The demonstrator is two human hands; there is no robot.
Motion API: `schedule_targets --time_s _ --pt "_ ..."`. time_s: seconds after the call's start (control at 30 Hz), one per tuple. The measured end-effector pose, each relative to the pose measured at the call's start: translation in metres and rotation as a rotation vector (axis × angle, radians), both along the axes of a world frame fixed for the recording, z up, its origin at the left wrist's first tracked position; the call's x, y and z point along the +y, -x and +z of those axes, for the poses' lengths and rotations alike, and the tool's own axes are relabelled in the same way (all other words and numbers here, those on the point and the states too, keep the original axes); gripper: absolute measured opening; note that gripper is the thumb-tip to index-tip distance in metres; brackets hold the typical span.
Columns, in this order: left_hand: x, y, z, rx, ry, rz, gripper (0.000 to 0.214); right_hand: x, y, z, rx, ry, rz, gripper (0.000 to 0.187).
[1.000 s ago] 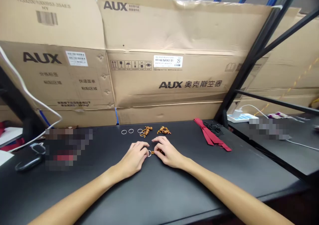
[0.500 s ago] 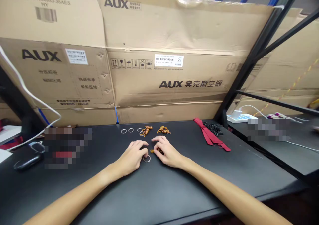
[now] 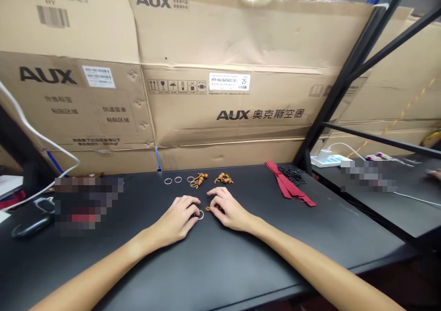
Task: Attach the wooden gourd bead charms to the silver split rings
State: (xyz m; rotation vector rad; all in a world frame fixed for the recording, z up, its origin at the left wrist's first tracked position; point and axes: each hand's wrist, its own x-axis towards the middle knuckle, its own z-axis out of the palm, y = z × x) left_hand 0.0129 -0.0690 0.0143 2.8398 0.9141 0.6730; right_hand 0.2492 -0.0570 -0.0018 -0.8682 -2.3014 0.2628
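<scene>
The near part of the black tabletop lay beneath both forearms, which reached forward from the lower corners of the view. The left hand rested low over the surface, fingers curved, its fingertips at a metal ring; whether thumb and forefinger pinched the ring could not be told. The right hand, just beside it, pinched an orange beaded cord between thumb and forefinger. The cord's loop protruded toward the ring, apart from it; the beads were mostly covered by the fingers.

To the left, well apart from the hands, lay a dark rounded object. Beyond the hands, two loose rings lay side by side, with one more ring against a beaded bundle. A second bundle lay to its right. Farther right, red strips lay crossed beside a pile of black pieces. At the rear stood printed cardboard panels.
</scene>
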Motion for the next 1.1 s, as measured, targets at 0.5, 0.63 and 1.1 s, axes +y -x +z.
schedule_targets --time_s 0.5,0.63,1.1 --pt "0.003 -0.018 -0.012 -0.135 0.12 0.155 0.02 -0.004 0.008 0.004 0.041 -0.011 0.05 0.01" --pt "0.0 -0.023 -0.01 -0.214 0.242 0.186 0.023 -0.006 0.01 0.005 0.06 -0.035 0.048 0.009" --pt "0.002 -0.02 -0.003 -0.259 0.441 0.131 0.026 -0.01 0.014 0.006 0.073 -0.098 0.047 0.008"
